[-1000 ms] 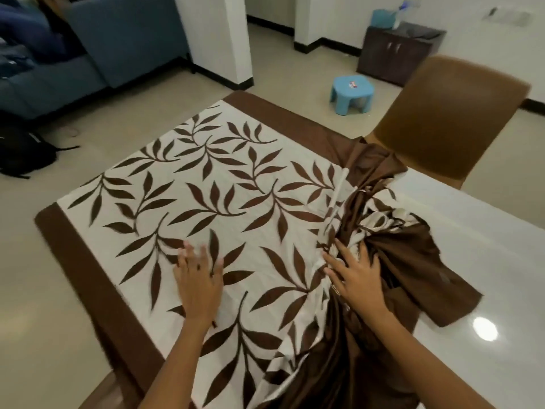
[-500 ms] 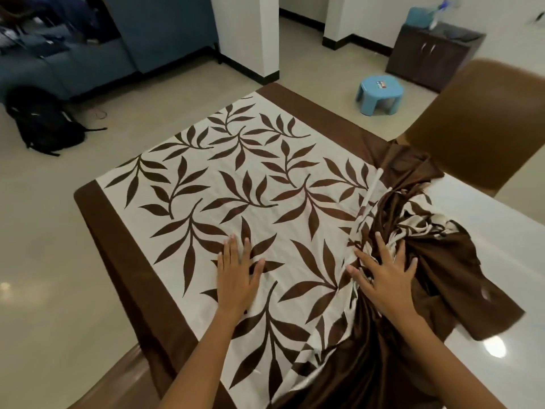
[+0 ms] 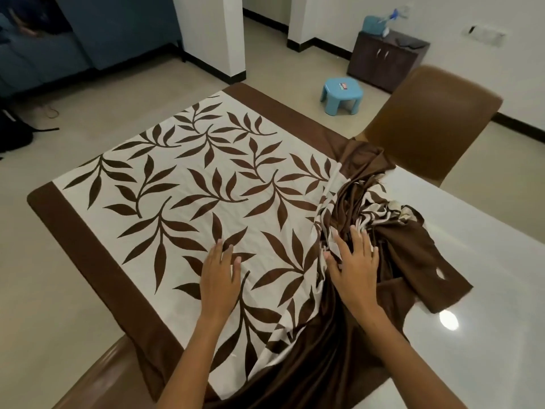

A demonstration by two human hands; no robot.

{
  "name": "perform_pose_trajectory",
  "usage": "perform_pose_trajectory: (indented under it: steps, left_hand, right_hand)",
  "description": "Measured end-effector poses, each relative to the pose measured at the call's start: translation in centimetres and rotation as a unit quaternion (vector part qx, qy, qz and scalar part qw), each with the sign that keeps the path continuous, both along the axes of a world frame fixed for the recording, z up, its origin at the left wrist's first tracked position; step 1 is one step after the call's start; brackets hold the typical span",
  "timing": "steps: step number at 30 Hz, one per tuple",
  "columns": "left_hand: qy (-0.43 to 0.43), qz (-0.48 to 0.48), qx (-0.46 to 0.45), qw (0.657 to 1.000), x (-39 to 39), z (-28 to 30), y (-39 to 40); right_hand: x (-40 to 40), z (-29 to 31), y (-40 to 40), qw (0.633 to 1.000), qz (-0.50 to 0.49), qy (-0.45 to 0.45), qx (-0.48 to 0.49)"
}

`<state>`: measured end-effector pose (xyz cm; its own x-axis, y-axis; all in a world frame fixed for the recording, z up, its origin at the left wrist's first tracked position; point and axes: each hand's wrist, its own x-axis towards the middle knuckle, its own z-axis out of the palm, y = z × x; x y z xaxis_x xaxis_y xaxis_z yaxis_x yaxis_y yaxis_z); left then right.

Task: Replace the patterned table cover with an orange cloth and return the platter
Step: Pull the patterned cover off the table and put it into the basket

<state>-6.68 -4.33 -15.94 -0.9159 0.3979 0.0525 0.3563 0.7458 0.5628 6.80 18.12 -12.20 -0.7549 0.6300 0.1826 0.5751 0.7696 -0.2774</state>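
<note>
While the white table (image 3: pixel 486 261) lies bare on its right side, its left side is under the patterned cover (image 3: pixel 177 196), which is flat there, leaf print up, brown border hanging over the near and left edges. Cover's right portion is heaped in a crumpled ridge across the table's middle, brown underside showing, one flap trailing out onto the bare top.

Brown chair (image 3: pixel 433 119) at the far side, just beside the heap. Blue stool (image 3: pixel 340 95) and dark cabinet (image 3: pixel 386 63) on the floor beyond, well apart from the table. No orange cloth, no platter in view.

Left hand (image 3: pixel 219 278): palm down on the flat print, fingers straight and together, holding nothing. Right hand (image 3: pixel 355 267): fingers spread, laid on the heap at its near edge; fingertips pressing into the folds, not curled around them as far as can be seen.

Change over the last second: both hands sit in much the same places on the cloth. Right hand's fingers have gone a little deeper into the bunched fabric. Heap's shape is about as it was; most of the apparent shift is the camera's.

Judgement: removal is roughly half done. Hands look to be steadying and gathering before the next push or pull leftward. Replacement cloth and platter steps all remain.
</note>
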Motion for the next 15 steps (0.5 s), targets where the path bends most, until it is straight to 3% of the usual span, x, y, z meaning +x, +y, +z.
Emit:
perform_pose_trajectory:
  steps: [5,15]
  left_hand:
    - [0.010,-0.034,0.050,0.998,7.1,3.2,0.0]
    - [0.097,-0.071,0.075,0.990,19.9,10.2,-9.1]
  right_hand:
    - [2.4,1.4,-4.8,0.992,0.046,0.108,-0.049]
    - [11.9,6.1,-17.5,0.980,0.122,0.114,-0.107]
